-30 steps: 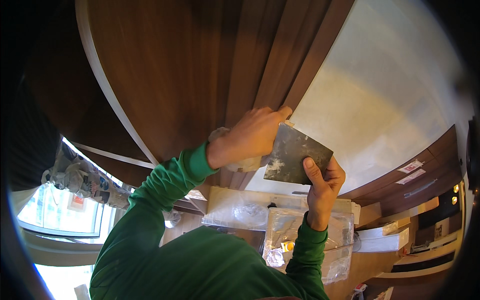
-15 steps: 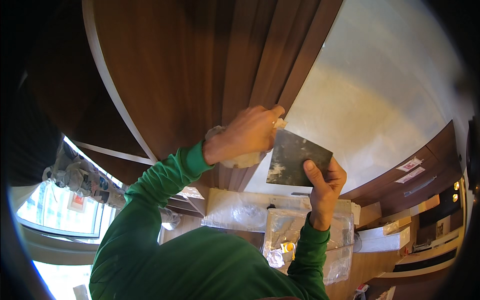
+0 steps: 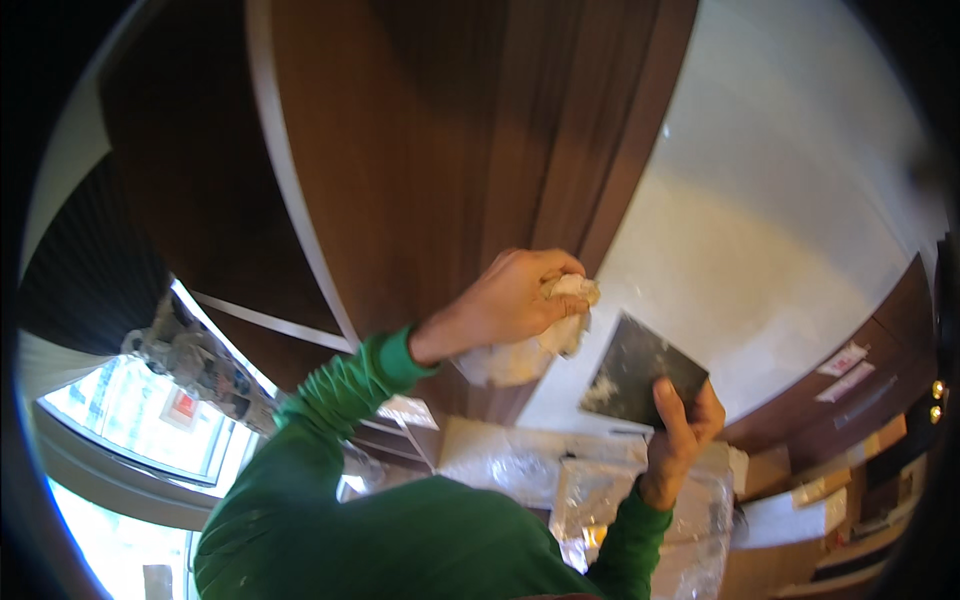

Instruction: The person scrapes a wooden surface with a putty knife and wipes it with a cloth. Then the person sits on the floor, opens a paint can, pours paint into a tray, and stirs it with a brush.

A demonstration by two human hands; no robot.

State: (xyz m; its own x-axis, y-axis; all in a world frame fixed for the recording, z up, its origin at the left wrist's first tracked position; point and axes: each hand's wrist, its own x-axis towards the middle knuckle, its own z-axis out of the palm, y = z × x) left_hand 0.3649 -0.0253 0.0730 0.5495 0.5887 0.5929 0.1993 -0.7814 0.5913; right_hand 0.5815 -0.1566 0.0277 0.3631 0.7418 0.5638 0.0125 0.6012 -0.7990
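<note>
A person in green sleeves works between a tall, dark-brown wood-grain panel and a smooth, off-white wall surface. The left hand is closed on a pale, crumpled, cloth-like wad, part of it bunched at the fingertips and the rest hanging below the palm. The right hand is clamped on a thin, dark-grey, square-cornered plate, thumb across its face. Wad and plate hang just beside each other, apart, in front of the panel's edge and the white surface.

The work appears to be midway: both things are in hand and neither is set down. Much of the plate's face shows dark, but whitish smears mark its lower left, so it is not bare all over. The white surface looks largely even, with one small bright spot near the panel; whether any part of it is finished cannot be told.
</note>
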